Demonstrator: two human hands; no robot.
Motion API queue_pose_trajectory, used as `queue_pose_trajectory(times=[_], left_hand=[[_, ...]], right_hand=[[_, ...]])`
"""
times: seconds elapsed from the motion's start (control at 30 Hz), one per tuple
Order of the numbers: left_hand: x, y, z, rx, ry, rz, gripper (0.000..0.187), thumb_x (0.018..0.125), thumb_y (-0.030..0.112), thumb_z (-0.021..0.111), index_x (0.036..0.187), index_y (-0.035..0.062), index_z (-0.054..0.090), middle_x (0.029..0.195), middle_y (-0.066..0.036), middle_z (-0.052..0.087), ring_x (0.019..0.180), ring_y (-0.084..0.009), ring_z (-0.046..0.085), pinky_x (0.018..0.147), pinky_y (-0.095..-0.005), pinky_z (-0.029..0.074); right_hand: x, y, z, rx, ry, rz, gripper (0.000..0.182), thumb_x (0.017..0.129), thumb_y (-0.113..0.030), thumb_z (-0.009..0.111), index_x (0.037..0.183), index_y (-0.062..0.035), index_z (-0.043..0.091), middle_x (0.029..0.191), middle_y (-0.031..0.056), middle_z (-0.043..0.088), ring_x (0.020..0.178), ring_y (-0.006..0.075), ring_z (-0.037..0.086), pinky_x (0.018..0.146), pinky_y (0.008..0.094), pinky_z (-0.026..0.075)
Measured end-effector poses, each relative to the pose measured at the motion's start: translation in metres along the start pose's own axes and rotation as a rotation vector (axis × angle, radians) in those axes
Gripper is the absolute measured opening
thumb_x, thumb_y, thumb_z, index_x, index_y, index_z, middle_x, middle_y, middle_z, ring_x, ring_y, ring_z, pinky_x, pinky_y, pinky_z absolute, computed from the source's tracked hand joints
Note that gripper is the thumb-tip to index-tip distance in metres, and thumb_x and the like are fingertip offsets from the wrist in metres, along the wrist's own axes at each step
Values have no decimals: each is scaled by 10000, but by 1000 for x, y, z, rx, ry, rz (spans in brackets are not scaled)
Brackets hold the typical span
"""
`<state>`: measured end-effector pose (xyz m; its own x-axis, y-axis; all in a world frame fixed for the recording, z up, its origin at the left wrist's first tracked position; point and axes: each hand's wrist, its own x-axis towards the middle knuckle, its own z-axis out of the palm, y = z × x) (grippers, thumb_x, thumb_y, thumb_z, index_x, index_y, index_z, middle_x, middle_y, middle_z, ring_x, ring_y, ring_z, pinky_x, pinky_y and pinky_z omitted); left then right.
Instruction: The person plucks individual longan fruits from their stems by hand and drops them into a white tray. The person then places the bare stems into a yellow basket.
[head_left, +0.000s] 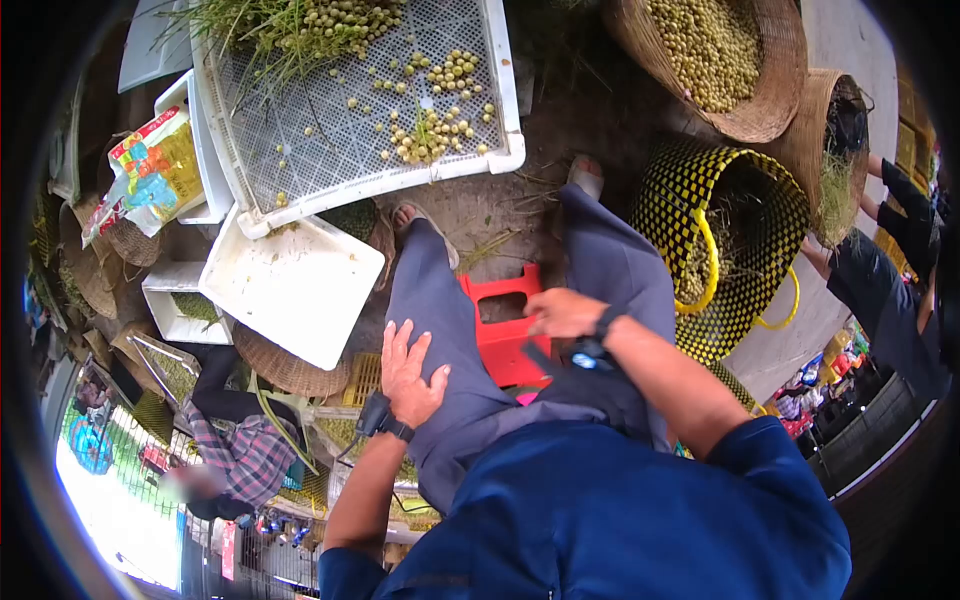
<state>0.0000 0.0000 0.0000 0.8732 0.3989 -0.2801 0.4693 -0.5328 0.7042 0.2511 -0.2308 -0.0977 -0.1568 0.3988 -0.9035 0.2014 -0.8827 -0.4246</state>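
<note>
Landmark: red stool [500, 335], on the ground between the person's 2 legs.
Left hand [410, 372]: left of the stool, lying flat on the left thigh, fingers spread, gripping nothing.
Right hand [562, 312]: at the stool's right edge, just above the seat; fingers look loosely curled and blurred, so whether they touch the seat is unclear. It grips nothing.
Hands: apart, one on each side of the stool.
White trays: 1 mesh tray [300, 150] ahead of the stool, scattered with small green fruits [435, 130]; 1 plain tray [290, 285] to the stool's left, its corner close to the left knee.
Baskets: 1 yellow-and-black basket [745, 250] right of the stool, near the right leg; 2 wicker baskets beyond it.
Open room: a bare strip of ground [500, 215] between the stool and the mesh tray; both sides are crowded.
</note>
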Motion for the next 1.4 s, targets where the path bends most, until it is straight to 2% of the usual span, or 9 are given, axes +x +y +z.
queue_pose_trajectory(times=[0.03,0.07,0.1,0.2,0.37,0.57,0.7,0.93,1.4], left_hand=[[-3,0,1,1,16,-15,558,748,171,772,1255,8,605,1447,-251,435,1405,-489,311,1126,-612,303],[-10,-1,1,6,35,-35,528,744,164,771,1224,4,620,1440,-254,440,1395,-500,316,1118,-611,317],[-120,57,-71,51,-155,-288,528,744,164,771,1224,4,620,1440,-254,440,1395,-500,316,1118,-611,317],[-119,54,-65,107,-72,-287,488,738,130,749,1191,-3,622,1409,-268,456,1355,-541,352,1098,-618,339],[-123,37,-62,123,-75,-338,445,760,168,722,1165,8,628,1398,-283,444,1329,-603,344,1056,-682,354],[-112,32,-56,155,-117,-368,431,786,227,708,1163,37,622,1394,-270,435,1326,-615,338,1036,-709,353],[-105,31,-62,154,-143,-368,437,801,247,695,1183,50,613,1405,-263,425,1332,-609,330,1040,-707,349],[-101,21,-62,132,-105,-280,445,865,281,625,1224,22,576,1398,-304,414,1331,-613,322,1064,-695,311],[-109,-10,-39,283,26,-233,466,849,363,631,1206,68,580,1394,-268,396,1357,-585,274,1048,-760,257]], right_hand=[[-28,-75,-12,-339,81,-14,600,821,-372,759,1314,-71,597,1157,211,690,1100,353,654,922,440,523],[-3,-74,8,-430,51,-1,606,797,-388,771,1286,-62,619,1171,216,681,1120,353,643,940,430,522],[-44,-92,152,-354,-264,-22,697,766,-410,792,1348,-93,577,1178,214,680,1117,355,645,953,433,524],[15,-49,224,-590,-291,-4,819,704,-466,832,1320,-14,537,1300,202,592,1208,355,583,1012,448,494],[56,17,254,-721,-311,57,966,625,-502,861,1381,-39,476,1341,164,541,1308,344,474,1010,573,445],[79,78,293,-604,-461,38,935,662,-333,841,1456,-85,415,1335,139,584,1254,335,549,954,616,457],[72,63,250,-686,-599,98,798,716,-273,719,1427,-61,423,1274,124,613,1192,311,586,874,551,498],[67,16,162,-812,-316,201,678,717,-310,727,1322,-83,523,1298,116,564,1264,296,504,969,577,424],[79,5,150,-916,-438,2,649,701,-368,790,1263,-132,569,1271,92,496,1208,307,499,869,585,529]])
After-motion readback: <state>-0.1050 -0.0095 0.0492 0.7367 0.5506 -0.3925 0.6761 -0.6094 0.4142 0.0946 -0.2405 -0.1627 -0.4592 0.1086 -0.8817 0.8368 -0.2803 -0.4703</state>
